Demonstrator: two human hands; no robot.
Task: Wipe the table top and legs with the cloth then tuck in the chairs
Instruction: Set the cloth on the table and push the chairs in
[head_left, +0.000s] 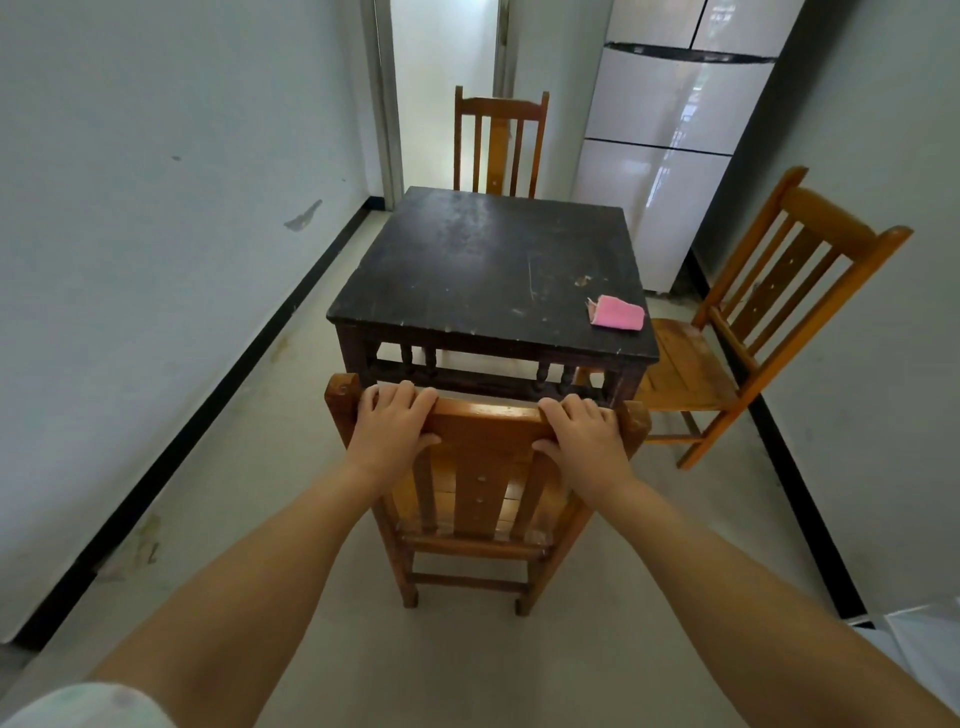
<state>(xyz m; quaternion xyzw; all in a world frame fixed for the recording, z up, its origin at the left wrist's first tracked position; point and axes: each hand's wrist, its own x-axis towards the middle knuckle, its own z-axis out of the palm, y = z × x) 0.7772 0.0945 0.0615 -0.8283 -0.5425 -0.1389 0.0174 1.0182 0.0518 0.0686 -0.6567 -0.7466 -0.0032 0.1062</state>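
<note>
A dark square wooden table (467, 270) stands in the middle of a narrow room. A folded pink cloth (617, 313) lies on its near right corner. Right in front of me is an orange wooden chair (480, 488), its back towards me, its seat short of the table's near edge. My left hand (392, 421) grips the left end of its top rail, and my right hand (584, 431) grips the right end. A second chair (779, 291) stands at the table's right side, turned at an angle. A third chair (500, 140) is at the far side.
A white wall (156, 260) runs close along the left, another along the right. A white fridge (670, 156) stands at the back right beside the table. A doorway (441, 78) opens behind the far chair. Pale floor (260, 493) lies around the near chair.
</note>
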